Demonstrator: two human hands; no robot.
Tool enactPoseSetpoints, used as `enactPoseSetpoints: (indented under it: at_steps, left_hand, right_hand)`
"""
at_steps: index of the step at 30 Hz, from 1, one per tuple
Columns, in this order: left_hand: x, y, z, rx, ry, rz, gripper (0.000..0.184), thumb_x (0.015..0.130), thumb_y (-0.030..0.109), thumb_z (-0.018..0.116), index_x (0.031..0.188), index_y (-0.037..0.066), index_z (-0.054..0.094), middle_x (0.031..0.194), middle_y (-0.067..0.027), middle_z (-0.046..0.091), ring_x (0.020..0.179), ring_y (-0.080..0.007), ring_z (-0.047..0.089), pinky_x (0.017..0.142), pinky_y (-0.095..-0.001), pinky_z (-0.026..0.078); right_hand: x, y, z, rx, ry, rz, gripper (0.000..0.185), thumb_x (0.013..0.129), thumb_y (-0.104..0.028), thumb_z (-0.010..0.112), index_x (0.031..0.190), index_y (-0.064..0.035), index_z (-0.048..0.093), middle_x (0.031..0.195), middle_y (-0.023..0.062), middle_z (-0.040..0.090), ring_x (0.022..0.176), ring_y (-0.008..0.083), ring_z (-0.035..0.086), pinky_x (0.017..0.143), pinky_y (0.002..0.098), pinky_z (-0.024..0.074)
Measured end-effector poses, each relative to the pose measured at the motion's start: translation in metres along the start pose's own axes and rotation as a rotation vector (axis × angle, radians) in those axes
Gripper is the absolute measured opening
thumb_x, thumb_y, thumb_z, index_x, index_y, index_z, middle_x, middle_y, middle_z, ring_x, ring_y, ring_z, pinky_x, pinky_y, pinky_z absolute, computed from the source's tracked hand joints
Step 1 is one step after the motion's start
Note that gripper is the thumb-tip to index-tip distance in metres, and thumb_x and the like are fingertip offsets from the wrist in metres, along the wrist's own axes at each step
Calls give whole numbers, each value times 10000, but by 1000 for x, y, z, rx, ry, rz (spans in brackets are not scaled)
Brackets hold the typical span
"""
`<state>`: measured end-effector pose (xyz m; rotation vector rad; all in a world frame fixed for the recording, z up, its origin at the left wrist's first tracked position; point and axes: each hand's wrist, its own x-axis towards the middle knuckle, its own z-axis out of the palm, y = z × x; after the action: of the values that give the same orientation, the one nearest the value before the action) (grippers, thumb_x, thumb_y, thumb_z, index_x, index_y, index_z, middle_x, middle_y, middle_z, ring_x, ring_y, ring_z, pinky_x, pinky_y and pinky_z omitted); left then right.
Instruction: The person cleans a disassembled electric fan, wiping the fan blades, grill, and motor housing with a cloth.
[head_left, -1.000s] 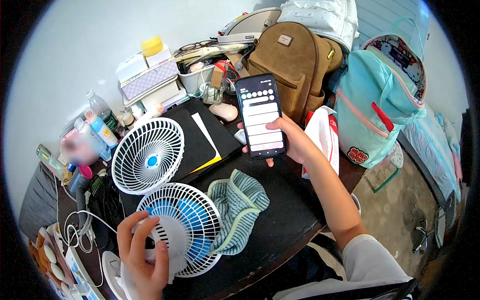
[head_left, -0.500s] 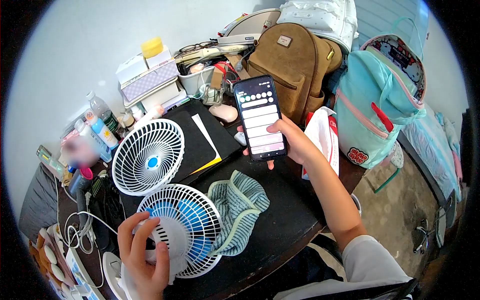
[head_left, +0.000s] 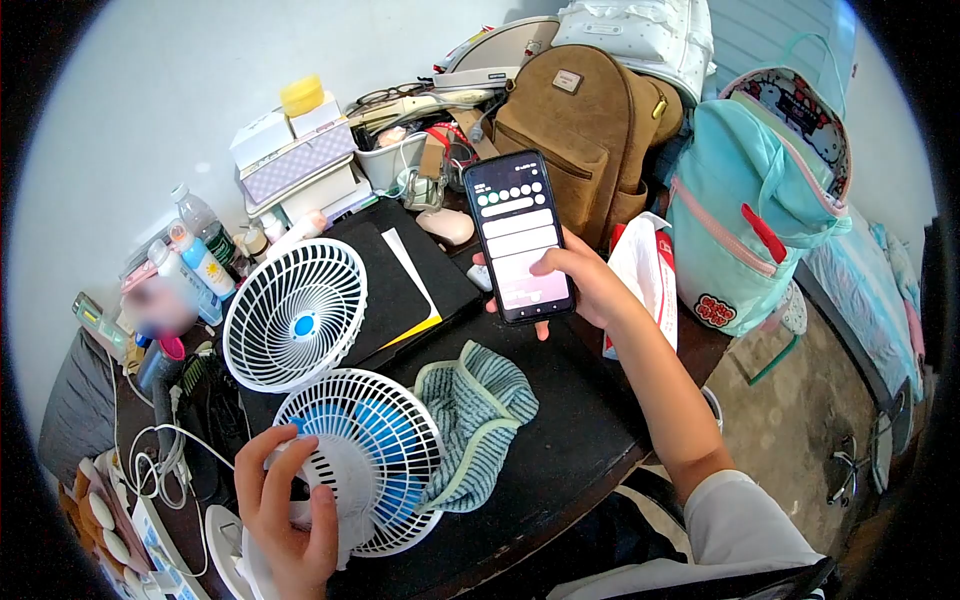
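Head view: left fingers (head_left: 281, 472) grip one fan (head_left: 352, 488) beside one grille (head_left: 304, 326); right fingers (head_left: 560, 263), one phone (head_left: 512, 232).

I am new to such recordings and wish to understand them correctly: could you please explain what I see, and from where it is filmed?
There is no machine working here, only a person's two bare hands. One camera, worn on the head, looks forward and down. The right hand holds a phone with its screen lit. The left hand is at the housing of a white fan; how firmly it grips, I cannot tell. On the dark table are also a round white grille and a striped cloth.
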<state>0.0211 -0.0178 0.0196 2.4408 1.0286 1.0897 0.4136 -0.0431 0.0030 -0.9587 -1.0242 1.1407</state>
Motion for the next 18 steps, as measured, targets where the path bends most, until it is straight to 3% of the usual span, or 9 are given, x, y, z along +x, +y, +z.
enactPoseSetpoints:
  at_steps: [6, 9, 12, 18]
  left_hand:
    - [0, 0, 0, 11, -1, -1, 439, 958, 402, 604, 1177, 32, 691, 1300, -180, 611, 1197, -330, 581, 1033, -442, 437]
    - [-1, -1, 0, 11, 5, 5, 440, 960, 405, 604, 1177, 33, 691, 1300, -180, 611, 1196, -331, 581, 1031, -442, 437]
    - [-1, -1, 0, 11, 3, 1, 442, 960, 409, 606, 1176, 32, 691, 1299, -179, 611, 1195, -330, 581, 1030, -442, 437]
    - [0, 0, 0, 10, 3, -2, 448, 959, 417, 608, 1172, 33, 690, 1294, -179, 611, 1194, -329, 582, 1028, -442, 440]
  right_hand:
    - [3, 2, -3, 17, -15, 24, 693, 996, -397, 541, 1540, -16, 343, 1371, 257, 614, 1001, 389, 744, 433, 381, 613]
    - [3, 4, -4, 58, -31, 36, 703, 999, -438, 537, 1531, -12, 365, 1370, 256, 614, 991, 377, 748, 433, 375, 615]
    - [3, 3, -4, 46, -40, 25, 719, 991, -441, 550, 1529, -6, 353, 1369, 266, 611, 991, 383, 747, 440, 378, 622]
    - [-1, 0, 0, -48, -10, -17, 744, 909, -213, 590, 1551, -22, 266, 1360, 289, 605, 982, 407, 741, 443, 383, 628]
